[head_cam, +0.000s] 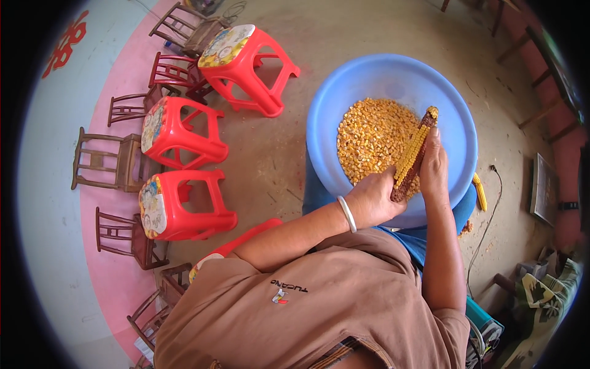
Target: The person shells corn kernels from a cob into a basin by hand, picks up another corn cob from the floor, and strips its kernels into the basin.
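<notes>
A partly shelled corn cob [411, 157] slants over a blue plastic basin [392, 69]. Yellow kernels stand in rows along one side, and a few cling to its far tip; elsewhere the reddish-brown core is bare. My left hand [375, 198], with a pale bangle [346, 214] at the wrist, is closed around the cob's near end. Along the cob's right side lies my right hand [434, 166], its thumb pointing up towards the far tip and its fingers partly hidden. Loose corn kernels [375, 133] cover much of the basin's bottom. The basin rests against my jeans-clad legs.
Red plastic stools [189, 133] with printed tops stand on the left, before wooden chairs [108, 159] along the wall. Another corn cob [480, 191] lies right of the basin, near a black cable [488, 221] on the floor. A flat framed panel [544, 189] leans farther right.
</notes>
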The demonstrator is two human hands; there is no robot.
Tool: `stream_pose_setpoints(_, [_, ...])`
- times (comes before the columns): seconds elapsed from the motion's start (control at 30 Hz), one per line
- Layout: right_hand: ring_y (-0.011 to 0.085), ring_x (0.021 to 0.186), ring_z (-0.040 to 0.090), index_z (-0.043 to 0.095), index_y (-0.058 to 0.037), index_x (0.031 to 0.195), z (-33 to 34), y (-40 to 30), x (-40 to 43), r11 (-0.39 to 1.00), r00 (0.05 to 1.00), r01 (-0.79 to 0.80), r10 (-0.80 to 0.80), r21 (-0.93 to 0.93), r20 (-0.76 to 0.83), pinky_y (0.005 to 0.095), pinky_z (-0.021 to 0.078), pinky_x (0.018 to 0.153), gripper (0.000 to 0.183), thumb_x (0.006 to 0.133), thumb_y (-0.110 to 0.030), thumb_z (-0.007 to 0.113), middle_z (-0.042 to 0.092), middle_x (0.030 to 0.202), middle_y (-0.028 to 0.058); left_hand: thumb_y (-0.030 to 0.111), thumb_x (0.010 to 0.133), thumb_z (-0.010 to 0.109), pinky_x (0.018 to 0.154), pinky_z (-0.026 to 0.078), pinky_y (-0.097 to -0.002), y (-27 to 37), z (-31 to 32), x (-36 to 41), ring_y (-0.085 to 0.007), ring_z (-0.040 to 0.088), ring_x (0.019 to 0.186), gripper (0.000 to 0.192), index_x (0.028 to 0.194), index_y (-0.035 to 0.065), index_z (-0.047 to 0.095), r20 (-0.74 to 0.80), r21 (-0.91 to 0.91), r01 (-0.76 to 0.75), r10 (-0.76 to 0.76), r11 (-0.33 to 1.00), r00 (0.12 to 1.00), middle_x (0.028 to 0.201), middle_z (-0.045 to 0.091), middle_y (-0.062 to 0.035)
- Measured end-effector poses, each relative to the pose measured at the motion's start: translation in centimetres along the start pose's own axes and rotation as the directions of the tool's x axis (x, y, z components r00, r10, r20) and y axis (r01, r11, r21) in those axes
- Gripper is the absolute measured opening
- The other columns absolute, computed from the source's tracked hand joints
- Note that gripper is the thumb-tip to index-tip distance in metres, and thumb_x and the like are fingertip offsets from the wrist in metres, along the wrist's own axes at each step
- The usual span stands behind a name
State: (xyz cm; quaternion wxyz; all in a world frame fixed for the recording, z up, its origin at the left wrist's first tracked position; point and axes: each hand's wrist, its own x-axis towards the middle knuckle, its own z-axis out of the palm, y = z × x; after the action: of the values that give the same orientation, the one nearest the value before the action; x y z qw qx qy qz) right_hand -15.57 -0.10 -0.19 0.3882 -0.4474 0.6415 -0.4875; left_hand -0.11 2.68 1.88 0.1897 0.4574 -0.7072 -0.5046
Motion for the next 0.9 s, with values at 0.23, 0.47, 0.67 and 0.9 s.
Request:
stream_pose_setpoints(0.23, [0.0158,0.069,0.049,0.058,0.0025,0.094,0.3,0.6,-0.4,0.996,0.999,0.042,-0.04,0.072,-0.022,0.0336,0.0414,0.064,0.059,0.102,-0.049,0.031,0.055,0.075,0.0069,0.02,0.076,0.068,0.076,0.051,-0.0462,-0.5,0.0,0.2,-0.0415,0.063,0.082,0.037,0.102,-0.0027,0.054,0.023,-0.179,-0.058,0.063,0.982,0.998,0.083,0.064,-0.0258])
stream_pose_setpoints(0.47, [0.0152,0.073,0.047,0.057,0.0021,0.094,0.7,0.2,-0.4,0.997,0.999,0.025,-0.028,-0.073,-0.037,0.0326,0.0401,0.067,0.06,0.102,-0.052,0.032,0.052,0.076,0.006,0.023,0.075,0.069,0.071,0.05,-0.0486,0.0,-0.1,0.3,-0.0413,0.064,0.077,0.041,0.103,-0.0024,0.052,-0.038,0.352,0.047,-0.036,0.935,0.999,0.078,0.065,-0.0238])
stream_pose_setpoints(0.67, [0.0154,0.073,0.046,0.056,0.0023,0.092,0.6,0.8,-0.7,0.998,1.0,-0.019,0.02,0.063,-0.011,0.033,0.04,0.068,0.06,0.103,-0.05,0.028,0.051,0.075,0.0056,0.019,0.077,0.066,0.07,0.047,-0.0498,-0.6,0.0,0.0,-0.0442,0.061,0.077,0.032,0.094,-0.0044,0.052,-0.033,0.05,-0.099,0.101,0.994,0.994,0.076,0.061,-0.0277])
stream_pose_setpoints(0.9, [0.0183,0.067,0.048,0.057,0.0037,0.093,-0.4,0.0,0.5,0.999,0.999,-0.001,-0.001,-0.048,-0.032,0.0359,0.0407,0.063,0.056,0.103,-0.046,0.032,0.051,0.072,0.0069,0.016,0.075,0.066,0.071,0.048,-0.0464,0.0,-0.3,0.0,-0.043,0.062,0.081,0.033,0.1,-0.0023,0.054,-0.018,0.151,0.009,-0.006,0.989,1.0,0.08,0.063,-0.025])
